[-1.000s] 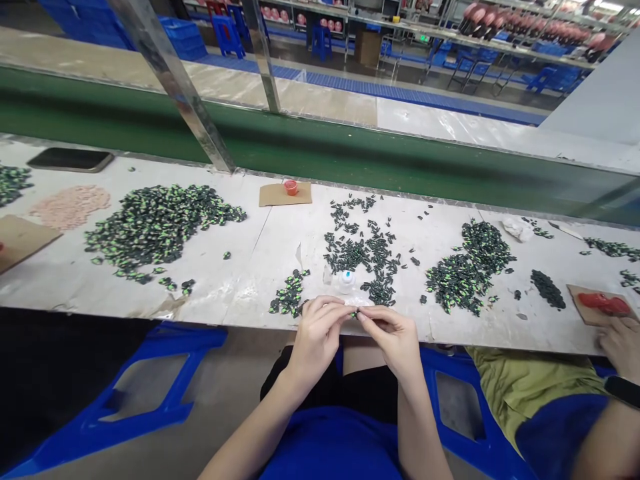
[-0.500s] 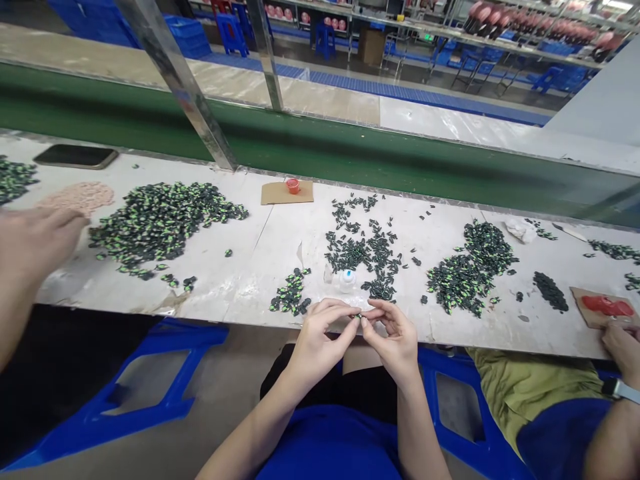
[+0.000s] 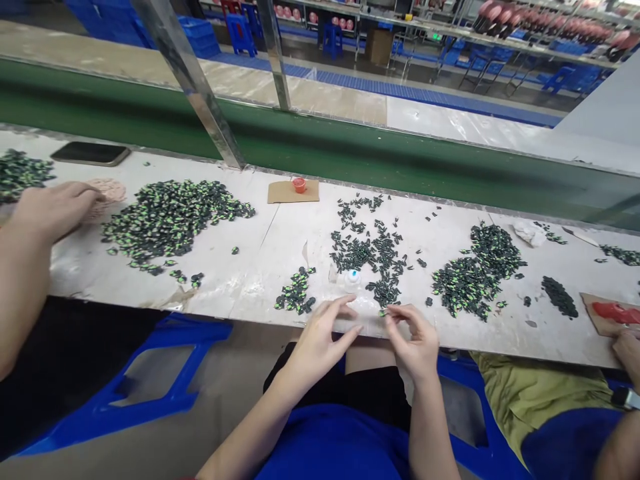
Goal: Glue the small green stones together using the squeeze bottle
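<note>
My left hand (image 3: 323, 340) hovers at the table's front edge, thumb and fingers apart, with nothing between them. Beside it, my right hand (image 3: 415, 339) pinches a small black-and-green part (image 3: 383, 313) between thumb and fingertip. Just beyond my hands lies a loose spread of small black pieces (image 3: 385, 257). A white-capped bottle (image 3: 353, 277) sits at the near side of that spread. Left of it is a small cluster of black-and-green parts (image 3: 295, 291).
A big heap of black-and-green parts (image 3: 175, 217) lies left, another heap (image 3: 470, 280) right. A red cup (image 3: 299, 185) rests on cardboard (image 3: 280, 193) at the back. Co-workers' hands (image 3: 55, 210) reach in from both sides. A metal post (image 3: 215, 127) rises behind.
My hands, which were together at one small part, have moved apart. The right hand has gone rightward with the part; the left has opened. The left co-worker's hand has shifted slightly.
</note>
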Tool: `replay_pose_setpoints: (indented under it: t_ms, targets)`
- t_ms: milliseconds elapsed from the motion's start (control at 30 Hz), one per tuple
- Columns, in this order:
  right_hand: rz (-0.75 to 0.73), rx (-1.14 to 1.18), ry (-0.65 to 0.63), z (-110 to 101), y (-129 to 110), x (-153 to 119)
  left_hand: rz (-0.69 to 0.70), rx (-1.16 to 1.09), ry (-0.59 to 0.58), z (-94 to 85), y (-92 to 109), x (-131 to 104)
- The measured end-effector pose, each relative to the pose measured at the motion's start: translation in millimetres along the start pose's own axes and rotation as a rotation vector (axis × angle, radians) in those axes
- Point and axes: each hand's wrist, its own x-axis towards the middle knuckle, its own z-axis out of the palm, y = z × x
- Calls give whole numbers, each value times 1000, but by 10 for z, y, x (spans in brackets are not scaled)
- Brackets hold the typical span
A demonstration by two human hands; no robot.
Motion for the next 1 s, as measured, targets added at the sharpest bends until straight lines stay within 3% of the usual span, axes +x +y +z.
replay_pose_setpoints:
  t_ms: [167,300,367,533,700,833,1000]
  targets:
    - [78,-271,450,-333,289,192,14,425,252,-296,-173,38]
    - [7,-448,624,-366,326,294,-1,592,282,-343,-261,41]
    - [-68,-492,554,-237,261,292,9,618,284,-307,-293,51]
    - [-166,-427,123,317,87,223,54,618,210,-248,-368,113]
    - [-144,-394,-23,716,58,268,55,647,110,-299,-391,151]
    - [-95,-302,-38,766,45,316,27,629,96,-314,-348,144]
    - [70,115,-69,560,-29,213,77,441,88,-185,-288,196]
